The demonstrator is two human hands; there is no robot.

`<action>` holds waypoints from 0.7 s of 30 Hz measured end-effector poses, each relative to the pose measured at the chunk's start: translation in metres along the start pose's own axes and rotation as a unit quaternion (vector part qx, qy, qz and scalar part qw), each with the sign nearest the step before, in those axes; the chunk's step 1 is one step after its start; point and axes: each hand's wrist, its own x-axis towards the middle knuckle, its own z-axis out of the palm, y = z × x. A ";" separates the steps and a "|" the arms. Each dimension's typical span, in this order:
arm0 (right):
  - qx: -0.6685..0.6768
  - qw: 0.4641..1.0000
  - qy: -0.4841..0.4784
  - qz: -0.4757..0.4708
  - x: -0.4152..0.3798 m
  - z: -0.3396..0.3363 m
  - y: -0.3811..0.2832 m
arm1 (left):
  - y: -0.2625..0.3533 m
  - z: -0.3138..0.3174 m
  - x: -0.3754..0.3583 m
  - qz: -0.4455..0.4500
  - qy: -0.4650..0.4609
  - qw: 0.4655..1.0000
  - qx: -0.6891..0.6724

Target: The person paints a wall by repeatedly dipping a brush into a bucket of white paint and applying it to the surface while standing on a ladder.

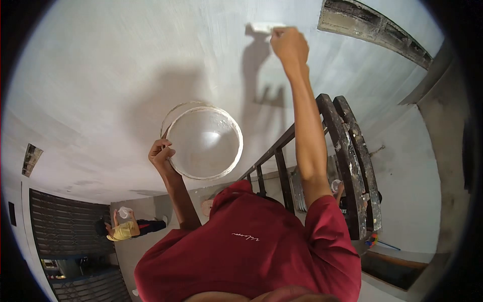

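Observation:
My left hand (162, 152) is closed on the rim of a white paint bucket (240, 143), near where its thin wire handle joins. The bucket's mouth faces me, and its pale inside has a bright spot at the bottom. Higher up, my right hand (291, 44) grips a paintbrush (265, 26) with a whitish, wide head. The brush lies right at the pale, streaked wall (201, 45), and its handle is mostly hidden in my fist. Shadows of hand, brush and bucket fall on the wall.
A dark, paint-spattered ladder (347, 166) stands beside my right arm. A vent opening (375, 30) cuts the wall at upper right. Far below left, a person in yellow (126, 230) holds a white container (125, 212). Another person (343, 201) shows partly behind the ladder. Dark shutters (70, 221) stand left.

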 end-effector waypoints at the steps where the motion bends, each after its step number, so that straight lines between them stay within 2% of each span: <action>1: 0.018 0.999 0.045 -0.017 -0.001 -0.007 -0.006 | 0.000 -0.001 -0.001 -0.005 0.000 1.000 -0.001; 3: 0.057 0.989 0.127 -0.054 -0.013 -0.017 -0.011 | 0.011 0.005 -0.002 0.009 -0.001 0.999 0.047; 5: 0.051 0.986 0.116 -0.108 -0.035 -0.030 -0.006 | 0.006 0.003 -0.002 0.018 0.015 0.996 0.091; 6: 0.057 0.995 0.040 -0.072 -0.053 -0.045 -0.010 | 0.000 -0.003 0.001 0.020 0.026 0.993 0.115; 7: 0.073 0.992 -0.100 -0.006 -0.070 -0.066 -0.020 | -0.002 -0.007 0.003 0.029 0.015 0.995 0.098; 8: 0.159 0.975 -0.114 -0.102 -0.087 -0.066 -0.012 | 0.001 -0.005 0.002 0.041 0.003 0.996 0.082; 10: 0.143 0.955 -0.253 -0.050 -0.121 -0.089 -0.033 | 0.013 0.010 -0.008 0.034 -0.022 0.999 -0.004; 12: 0.128 0.924 -0.360 -0.031 -0.139 -0.091 -0.043 | 0.021 0.014 -0.008 0.035 -0.053 0.998 0.008; 13: 0.085 0.922 -0.371 -0.074 -0.145 -0.081 -0.047 | 0.022 0.015 -0.008 0.033 -0.071 0.997 0.011; 15: 0.000 0.909 -0.385 -0.159 -0.162 -0.051 -0.043 | 0.015 0.024 -0.005 0.014 -0.046 0.998 0.047; 19: -0.033 0.915 -0.389 -0.101 -0.173 -0.033 -0.051 | -0.003 0.025 -0.001 0.026 -0.052 0.992 0.112; 21: -0.030 0.920 -0.367 -0.132 -0.172 -0.041 -0.048 | -0.009 0.021 0.001 0.028 -0.046 0.989 0.140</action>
